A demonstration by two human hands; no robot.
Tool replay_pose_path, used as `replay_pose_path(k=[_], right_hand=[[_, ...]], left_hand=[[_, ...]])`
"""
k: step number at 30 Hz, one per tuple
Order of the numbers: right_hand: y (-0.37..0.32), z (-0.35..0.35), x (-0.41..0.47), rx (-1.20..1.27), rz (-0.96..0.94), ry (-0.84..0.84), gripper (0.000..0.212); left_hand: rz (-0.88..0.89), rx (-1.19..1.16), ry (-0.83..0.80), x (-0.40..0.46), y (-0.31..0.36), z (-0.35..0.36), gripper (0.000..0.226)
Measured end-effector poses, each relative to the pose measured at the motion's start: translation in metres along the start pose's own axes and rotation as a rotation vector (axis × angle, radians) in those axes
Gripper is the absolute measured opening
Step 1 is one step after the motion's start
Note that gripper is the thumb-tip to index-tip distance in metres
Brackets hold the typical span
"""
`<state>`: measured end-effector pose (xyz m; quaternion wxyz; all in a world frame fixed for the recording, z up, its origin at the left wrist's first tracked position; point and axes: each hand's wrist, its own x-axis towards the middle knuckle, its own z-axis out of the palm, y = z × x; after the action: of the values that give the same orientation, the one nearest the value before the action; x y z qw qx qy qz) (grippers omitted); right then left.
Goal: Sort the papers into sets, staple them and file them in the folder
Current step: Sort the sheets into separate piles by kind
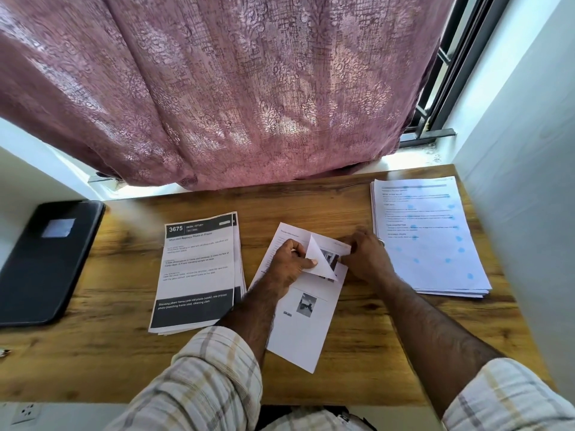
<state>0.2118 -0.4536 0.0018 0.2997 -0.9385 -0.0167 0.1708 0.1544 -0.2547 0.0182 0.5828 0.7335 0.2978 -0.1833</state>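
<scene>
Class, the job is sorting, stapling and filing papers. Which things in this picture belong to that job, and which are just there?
Part of the job:
white sheets under both hands
left hand, pinching a folded corner
right hand
dark-banded printed stack
white stack with blue spots
black zip folder

Just there:
mauve patterned curtain
wooden desk
white wall socket

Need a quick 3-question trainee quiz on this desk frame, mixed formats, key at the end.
1. True or false: the black folder lies open with papers inside.
2. What is the left hand doing with the centre paper set?
A. folding back the top sheet's corner
B. stapling it
C. sliding it into the folder
3. Fill in: the stack headed "3675" lies to the ___ of the centre set, and the blue-dotted stack lies on the other side.

Key: 1 false, it lies closed at the desk's left end; 2 A, while the right hand grips the set's top edge; 3 left.
</scene>
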Motion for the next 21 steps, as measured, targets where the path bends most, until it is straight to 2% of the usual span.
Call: replay_pose_path(k=[6,8,13,16,18,21], right_hand=[[0.002,-0.004,-0.022,0.277,0.010,0.058,0.009],[0.001,0.000,-0.030,0.297,-0.025,0.112,0.009],[0.003,0.012,-0.044,0.330,-0.050,0.205,0.025],[0.004,0.016,-0.048,0.251,-0.149,0.278,0.011],[0.005,0.022,-0.052,0.171,-0.194,0.264,0.006],[0.005,0.030,-0.059,0.236,-0.156,0.172,0.009]], left_hand=[[0.021,0.001,-0.031,0.003,-0.005,-0.002,0.030],[0.014,-0.005,-0.037,0.004,-0.005,-0.002,0.028],[-0.007,-0.023,-0.051,0.004,-0.003,-0.003,0.029],[-0.006,-0.028,-0.051,0.004,-0.003,-0.003,0.026],[-0.007,-0.063,-0.046,0.003,-0.003,-0.002,0.022],[-0.003,-0.081,-0.037,0.005,-0.003,0.000,0.017]])
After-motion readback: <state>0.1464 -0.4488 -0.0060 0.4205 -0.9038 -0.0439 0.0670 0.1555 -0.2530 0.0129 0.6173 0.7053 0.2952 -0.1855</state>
